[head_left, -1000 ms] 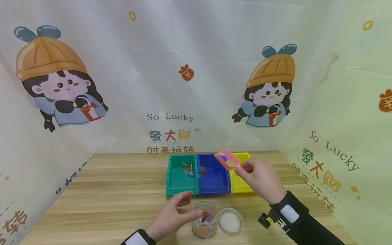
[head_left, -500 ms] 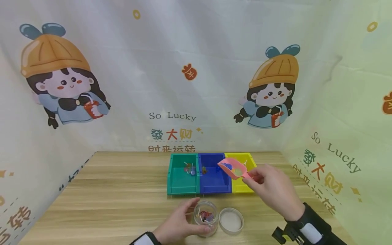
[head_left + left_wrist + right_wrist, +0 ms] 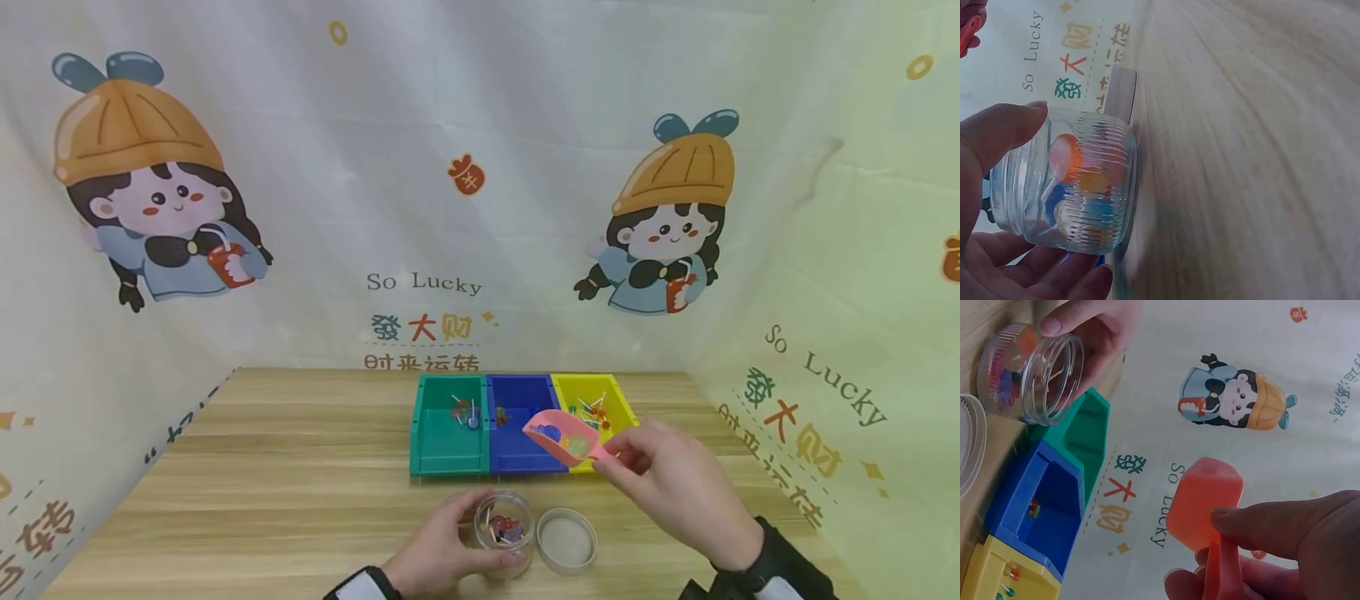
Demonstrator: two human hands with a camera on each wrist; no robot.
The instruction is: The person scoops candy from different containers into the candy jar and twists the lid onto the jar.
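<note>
A clear jar [image 3: 525, 552] of colourful lollipops [image 3: 504, 528] stands upright on the table with its mouth uncovered. My left hand [image 3: 442, 546] holds the jar from its left side, thumb in front and fingers behind, as the left wrist view [image 3: 1047, 115] also shows. Between thumb and fingers my right hand [image 3: 682, 487] grips the handle of a pink scoop [image 3: 543, 422]. The scoop hangs over the fronts of the blue and yellow bins and carries blue and yellowish pieces; their exact kind is unclear.
Behind the jar stand three joined bins: green [image 3: 450, 464], blue [image 3: 517, 464] and yellow [image 3: 624, 398]. Lollipops lie in the green and yellow ones, small pieces in the blue. A round pale lid [image 3: 567, 540] lies right of the jar. A printed curtain [image 3: 525, 100] closes off the back.
My left hand has come to the jar and taken hold of it. The loaded scoop in my right hand has moved down and nearer, uncovering the lollipops in the yellow bin.
</note>
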